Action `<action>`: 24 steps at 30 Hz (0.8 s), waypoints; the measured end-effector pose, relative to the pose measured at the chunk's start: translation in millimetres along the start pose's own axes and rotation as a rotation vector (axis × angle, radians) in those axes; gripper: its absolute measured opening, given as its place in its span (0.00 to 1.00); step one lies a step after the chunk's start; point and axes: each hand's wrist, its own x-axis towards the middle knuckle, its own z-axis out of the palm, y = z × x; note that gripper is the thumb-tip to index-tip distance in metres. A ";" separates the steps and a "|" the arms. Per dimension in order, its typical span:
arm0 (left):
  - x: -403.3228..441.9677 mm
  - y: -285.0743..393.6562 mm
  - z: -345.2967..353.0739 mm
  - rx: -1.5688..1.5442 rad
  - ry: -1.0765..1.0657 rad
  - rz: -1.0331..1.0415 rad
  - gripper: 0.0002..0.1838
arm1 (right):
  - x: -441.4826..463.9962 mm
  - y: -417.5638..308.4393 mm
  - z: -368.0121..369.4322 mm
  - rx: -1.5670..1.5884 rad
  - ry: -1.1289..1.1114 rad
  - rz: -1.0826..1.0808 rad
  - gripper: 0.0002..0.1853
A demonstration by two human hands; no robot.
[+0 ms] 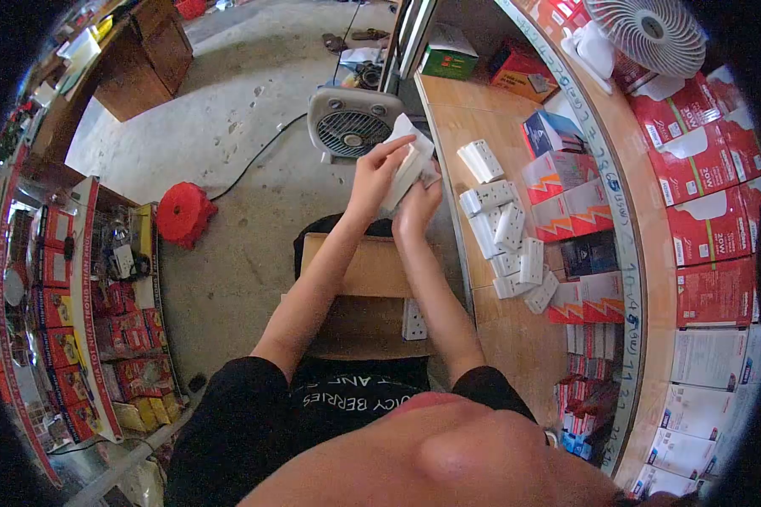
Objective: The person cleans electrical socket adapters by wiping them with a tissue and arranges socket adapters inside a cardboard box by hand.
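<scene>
In front of me, above the floor, I hold a long white power strip [407, 176] tilted upward. A white cloth or tissue [408, 128] wraps around its upper end. My left hand [377, 176] lies along the strip's left side, with its fingers pressed over the top of it. Curled around the strip's lower right side is my right hand [419, 205], with a bit of white material at its fingertips. Below my forearms sits an open cardboard box [359, 269], and another white power strip [413, 321] shows inside it by my right forearm.
Several white power strips [507, 226] lie piled on the wooden counter [507, 363] at right. A grey box fan [355, 118] stands just beyond my hands. A red plastic stool [186, 215] is on the floor at left. Stacked red cartons [708, 177] line the far right.
</scene>
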 end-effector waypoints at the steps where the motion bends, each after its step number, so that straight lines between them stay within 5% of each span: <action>1: 0.1 2.7 0.8 0.144 -0.025 0.079 0.16 | 2.5 1.4 -0.8 0.013 -0.004 0.049 0.16; 12: -6.3 9.3 6.6 0.392 -0.059 0.273 0.26 | 10.9 16.2 -13.5 0.071 -0.095 0.095 0.15; 15: -6.4 13.4 2.7 0.045 -0.062 0.036 0.25 | 31.7 28.4 -23.0 0.046 -0.129 0.073 0.11; 17: -9.2 26.6 3.8 -0.295 -0.156 -0.206 0.24 | 50.0 41.0 -34.4 -0.396 -0.087 -0.150 0.12; 19: -10.5 27.4 5.1 -0.268 -0.196 -0.206 0.24 | 50.3 38.9 -34.4 -0.406 -0.072 -0.152 0.12; 24: -6.6 30.4 0.1 -0.298 -0.159 -0.270 0.26 | 22.3 14.4 -14.7 0.091 -0.104 0.163 0.12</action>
